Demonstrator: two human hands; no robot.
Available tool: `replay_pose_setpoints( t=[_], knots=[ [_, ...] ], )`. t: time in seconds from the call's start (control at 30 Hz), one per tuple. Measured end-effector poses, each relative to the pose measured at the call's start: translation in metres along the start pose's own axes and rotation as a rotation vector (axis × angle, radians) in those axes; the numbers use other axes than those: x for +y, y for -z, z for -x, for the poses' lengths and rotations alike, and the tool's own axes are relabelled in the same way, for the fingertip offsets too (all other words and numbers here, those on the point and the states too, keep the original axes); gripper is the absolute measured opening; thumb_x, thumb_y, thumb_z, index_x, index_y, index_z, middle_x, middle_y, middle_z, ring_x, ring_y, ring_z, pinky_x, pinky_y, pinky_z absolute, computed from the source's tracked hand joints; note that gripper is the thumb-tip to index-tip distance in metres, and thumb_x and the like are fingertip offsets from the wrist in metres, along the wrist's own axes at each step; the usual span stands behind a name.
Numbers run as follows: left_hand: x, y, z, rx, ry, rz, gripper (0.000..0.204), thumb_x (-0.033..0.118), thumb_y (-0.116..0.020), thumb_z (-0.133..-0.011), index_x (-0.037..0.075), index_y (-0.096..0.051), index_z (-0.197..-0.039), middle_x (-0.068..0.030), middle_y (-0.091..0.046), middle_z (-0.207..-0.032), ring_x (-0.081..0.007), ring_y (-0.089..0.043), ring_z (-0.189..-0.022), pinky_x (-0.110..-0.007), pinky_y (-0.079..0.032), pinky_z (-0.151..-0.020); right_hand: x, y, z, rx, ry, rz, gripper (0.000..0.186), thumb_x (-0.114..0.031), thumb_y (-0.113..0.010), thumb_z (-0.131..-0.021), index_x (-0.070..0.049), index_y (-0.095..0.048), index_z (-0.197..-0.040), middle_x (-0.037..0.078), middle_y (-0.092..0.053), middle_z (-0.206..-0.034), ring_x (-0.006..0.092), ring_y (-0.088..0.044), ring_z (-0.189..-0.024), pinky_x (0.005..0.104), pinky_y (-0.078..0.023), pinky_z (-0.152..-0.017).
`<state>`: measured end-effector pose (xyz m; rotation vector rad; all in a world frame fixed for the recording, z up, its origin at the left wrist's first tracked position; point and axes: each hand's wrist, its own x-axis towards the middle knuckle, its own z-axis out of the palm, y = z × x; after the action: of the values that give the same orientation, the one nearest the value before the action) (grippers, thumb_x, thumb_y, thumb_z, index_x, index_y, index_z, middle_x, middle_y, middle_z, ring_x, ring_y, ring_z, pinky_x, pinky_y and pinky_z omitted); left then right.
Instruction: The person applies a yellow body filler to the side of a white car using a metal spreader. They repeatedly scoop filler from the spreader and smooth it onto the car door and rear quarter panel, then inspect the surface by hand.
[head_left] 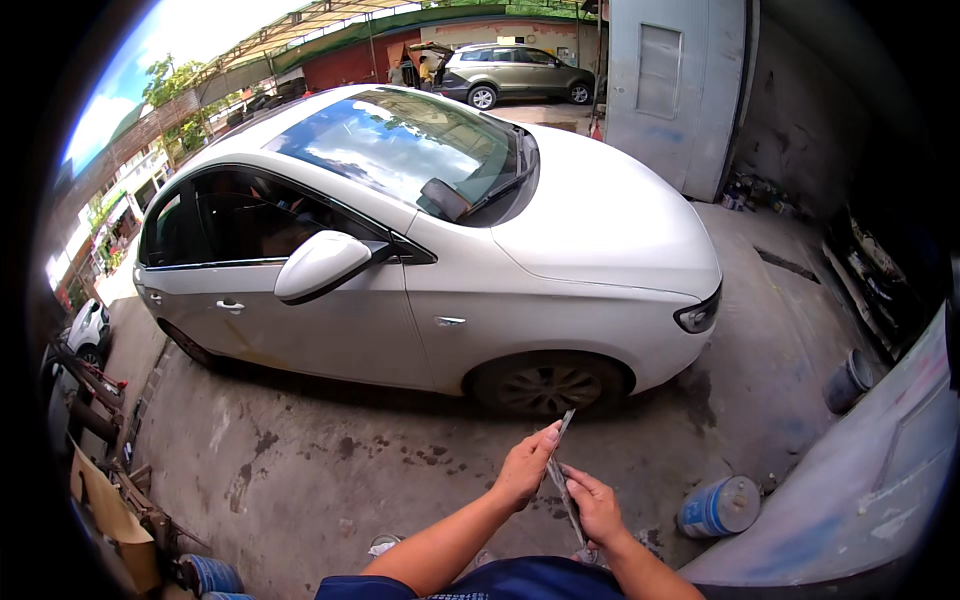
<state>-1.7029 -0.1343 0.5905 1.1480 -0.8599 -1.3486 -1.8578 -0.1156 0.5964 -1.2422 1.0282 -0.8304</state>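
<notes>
My left hand grips a long, narrow, greyish strip, its thumb near the upper part, while my right hand has its fingers around the lower part. The strip stands at a steep slant and I cannot make out exactly what it is. Beyond my hands is a white car, side-on, its front to the right, with a dusty front wheel just past the strip's upper tip. The car's wing mirror sticks out on my side.
Paint buckets stand at lower right and lower left, a dark bin at right. A pale panel leans near me; cardboard and metal clutter line the left. Behind are a grey door, an SUV and people.
</notes>
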Motion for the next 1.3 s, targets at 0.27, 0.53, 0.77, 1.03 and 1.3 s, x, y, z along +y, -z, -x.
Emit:
replay_pose_setpoints(
  t=[0.27, 0.53, 0.77, 1.03, 1.3],
  knots=[
    [0.005, 0.034, 0.022, -0.223, -0.078, 0.656, 0.062, 0.053, -0.046, -0.095, 0.012, -0.037, -0.140, -0.0066, -0.053, -0.116, -0.0171, -0.051, -0.100, -0.027, -0.046, -0.072, -0.029, 0.026, -0.029, 0.024, 0.062, -0.394, 0.050, -0.021, -0.053, -0.096, -0.012, -0.034, -0.142, 0.000, -0.054, -0.072, 0.0073, -0.044, -0.046, 0.0229, -0.036, -0.042],
    [0.040, -0.033, 0.028, 0.132, -0.417, 0.443, 0.046, 0.010, -0.043, -0.093, -0.001, -0.037, -0.138, -0.0149, -0.045, -0.139, -0.0248, -0.049, -0.123, -0.037, -0.041, -0.101, -0.003, 0.042, 0.017, -0.175, 0.011, -0.355, 0.044, -0.012, -0.052, -0.097, -0.003, -0.043, -0.139, 0.007, -0.060, -0.115, 0.0128, -0.055, -0.105, 0.0275, -0.043, -0.092],
    [0.009, -0.082, 0.045, 0.032, -0.657, 0.223, 0.049, 0.005, -0.040, -0.100, -0.001, -0.027, -0.146, -0.0112, -0.039, -0.144, -0.0167, -0.037, -0.131, -0.030, -0.026, -0.110, -0.024, 0.061, 0.004, -0.233, -0.035, -0.382, 0.039, -0.012, -0.049, -0.097, -0.003, -0.050, -0.134, 0.005, -0.058, -0.122, 0.0113, -0.053, -0.107, 0.0255, -0.041, -0.094],
    [0.002, -0.076, 0.047, -0.024, -0.503, 0.199, 0.046, 0.006, -0.041, -0.100, 0.000, -0.032, -0.144, -0.0082, -0.042, -0.143, -0.0160, -0.037, -0.132, -0.030, -0.027, -0.109, -0.008, 0.067, 0.011, -0.205, 0.161, -0.095, 0.036, -0.009, -0.050, -0.096, 0.000, -0.054, -0.130, 0.007, -0.061, -0.120, 0.0119, -0.055, -0.106, 0.0247, -0.042, -0.094],
    [0.002, -0.053, 0.048, -0.081, -0.356, 0.396, 0.035, 0.009, -0.040, -0.100, 0.005, -0.046, -0.134, -0.0082, -0.056, -0.127, -0.0173, -0.056, -0.112, -0.033, -0.045, -0.097, -0.003, 0.069, 0.014, -0.189, 0.351, 0.271, 0.034, -0.017, -0.055, -0.093, -0.007, -0.059, -0.125, 0.013, -0.065, -0.111, 0.0195, -0.061, -0.104, 0.0286, -0.045, -0.091]
  ],
)
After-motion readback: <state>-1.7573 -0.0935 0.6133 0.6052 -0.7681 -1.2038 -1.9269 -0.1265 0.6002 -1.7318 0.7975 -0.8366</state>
